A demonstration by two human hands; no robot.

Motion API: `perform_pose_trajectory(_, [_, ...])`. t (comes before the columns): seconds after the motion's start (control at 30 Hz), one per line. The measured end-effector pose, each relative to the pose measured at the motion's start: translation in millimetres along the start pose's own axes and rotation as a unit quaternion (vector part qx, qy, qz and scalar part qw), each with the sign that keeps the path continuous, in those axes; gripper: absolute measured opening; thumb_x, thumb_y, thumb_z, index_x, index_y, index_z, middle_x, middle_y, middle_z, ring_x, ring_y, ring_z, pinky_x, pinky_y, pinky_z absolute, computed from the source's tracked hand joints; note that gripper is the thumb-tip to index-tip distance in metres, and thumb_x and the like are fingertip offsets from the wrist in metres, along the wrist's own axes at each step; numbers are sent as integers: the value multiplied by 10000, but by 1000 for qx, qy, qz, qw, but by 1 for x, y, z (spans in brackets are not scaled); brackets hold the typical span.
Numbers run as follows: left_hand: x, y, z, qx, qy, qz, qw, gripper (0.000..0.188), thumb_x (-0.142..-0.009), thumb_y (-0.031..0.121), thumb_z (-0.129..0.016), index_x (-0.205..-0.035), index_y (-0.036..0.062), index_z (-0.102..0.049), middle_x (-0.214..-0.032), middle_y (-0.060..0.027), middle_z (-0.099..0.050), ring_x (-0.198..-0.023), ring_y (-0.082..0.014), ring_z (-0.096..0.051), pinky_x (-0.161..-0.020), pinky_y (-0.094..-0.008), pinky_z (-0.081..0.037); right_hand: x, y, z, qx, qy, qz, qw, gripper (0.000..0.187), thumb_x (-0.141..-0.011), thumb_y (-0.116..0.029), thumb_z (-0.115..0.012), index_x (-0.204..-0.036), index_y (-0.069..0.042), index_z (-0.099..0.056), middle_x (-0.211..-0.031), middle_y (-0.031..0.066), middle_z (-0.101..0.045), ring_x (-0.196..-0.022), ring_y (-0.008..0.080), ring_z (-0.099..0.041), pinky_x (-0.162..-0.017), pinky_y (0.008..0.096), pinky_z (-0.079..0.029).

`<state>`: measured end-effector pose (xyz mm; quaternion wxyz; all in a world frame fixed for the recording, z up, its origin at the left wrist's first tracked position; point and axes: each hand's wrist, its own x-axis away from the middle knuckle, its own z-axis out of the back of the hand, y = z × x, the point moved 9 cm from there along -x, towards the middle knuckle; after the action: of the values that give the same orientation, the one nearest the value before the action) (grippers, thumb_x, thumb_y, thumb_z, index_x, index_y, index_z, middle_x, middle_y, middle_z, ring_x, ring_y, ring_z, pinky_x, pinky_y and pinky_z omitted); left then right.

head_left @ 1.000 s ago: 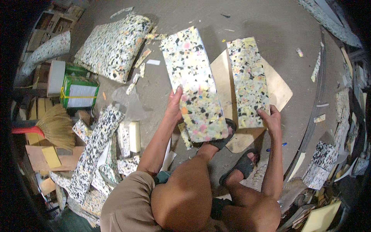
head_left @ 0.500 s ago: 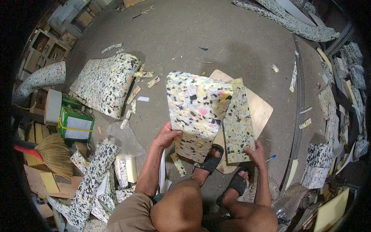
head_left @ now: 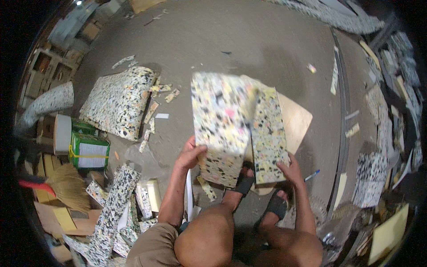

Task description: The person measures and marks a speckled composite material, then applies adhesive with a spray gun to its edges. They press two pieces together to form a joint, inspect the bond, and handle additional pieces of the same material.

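Seated low over the concrete floor (head_left: 249,40), I have my bare knees at the near edge and my sandalled feet (head_left: 243,183) planted just ahead of them. My left hand (head_left: 190,154) grips the left edge of a speckled foam slab (head_left: 220,124), lifted off the floor and blurred. My right hand (head_left: 291,169) clasps the lower corner of a second, narrower foam slab (head_left: 268,133), which stands just beside the first and is partly overlapped by it. Behind both slabs a tan board (head_left: 296,120) lies flat on the floor, and a blue pen (head_left: 312,175) rests near my right wrist. To my left, foam offcuts (head_left: 113,209) are heaped by a straw broom (head_left: 66,187) and a green box (head_left: 89,150). Farther out on that side a larger foam sheet (head_left: 118,100) lies flat with scraps scattered along its edge. Toward the floor's right edge, more foam pieces (head_left: 371,175) are stacked.
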<state>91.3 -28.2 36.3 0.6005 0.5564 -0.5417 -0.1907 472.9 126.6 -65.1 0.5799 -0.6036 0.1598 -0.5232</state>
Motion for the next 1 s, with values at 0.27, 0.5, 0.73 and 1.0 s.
perform_pose_trajectory(0.27, [-53, -3, -12, 81, 81, 55, 992, 637, -1008, 252, -563, -1438, -124, -282, -1320, -273, -533, -1194, -337, -582, -931, -464, -556, 4, 1, -12, -126, -18, -34, 991, 790, -853, -314, -754, -1444, 66, -394, -1274, 227, -603, -1113, 248, -618, -930, 348, -505])
perform_pose_trajectory(0.5, [-107, -10, -39, 200, 147, 68, 966, 471, -1055, 223, -450, -1352, -136, -386, -1296, -282, -570, -1082, -329, -664, -920, -453, -580, 6, -21, -38, -140, -23, -22, 990, 706, -915, -363, -676, -1402, 95, -448, -1226, 201, -639, -1074, 239, -640, -911, 323, -502])
perform_pose_trajectory(0.73, [-110, -10, -46, 204, 155, 38, 966, 473, -1053, 221, -455, -1354, -136, -381, -1263, -279, -588, -1077, -324, -667, -900, -466, -590, 31, -70, -17, -123, 58, -6, 991, 613, -999, -392, -534, -1414, 53, -459, -1229, 211, -622, -987, 213, -666, -837, 317, -545])
perform_pose_trajectory(1.0, [-88, -9, -62, 150, 199, -46, 967, 778, -1011, 123, -536, -1498, -95, 31, -1397, -325, -397, -1169, -401, -585, -897, -533, -574, 39, -103, -78, -362, -40, -67, 929, 330, -901, -178, -701, -1079, 66, -566, -948, 111, -681, -739, 144, -674, -530, 224, -538])
